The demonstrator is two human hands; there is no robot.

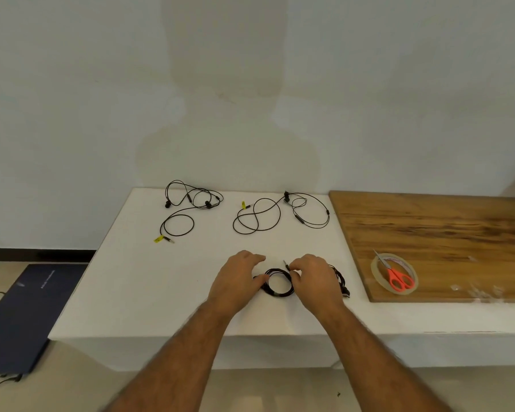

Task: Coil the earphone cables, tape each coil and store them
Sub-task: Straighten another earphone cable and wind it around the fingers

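A: Both hands are working the coil (277, 283) near the front of the white bench (137, 278). The left hand (238, 278) is curling its fingers onto the coil's left side, and the right hand (312, 278) is pinching the cable by the plug (284, 262), which is sticking up between them.

B: And the earbud end (342, 285) is trailing out on the right, just past the right hand. That is the worry for me: if either grip is loosening, I reckon those loops are springing open, because nothing is binding them yet.

A: Agreed. The tape (394, 273) is sitting on the wooden board (428, 221) to the right, with the red scissors (399, 279) lying across the roll. Reaching for it is meaning one hand holding the coil alone.

B: The scissors could be sliding off when the roll is lifted, too.

A: Room is looking fine, though. Two loose earphones, the left set (188, 209) and the right set (280, 215), are lying well apart at the back by the wall.

B: The front edge is near the wrists, so a dropped coil might be going over it to the floor. The open bench to the left is giving spare space.
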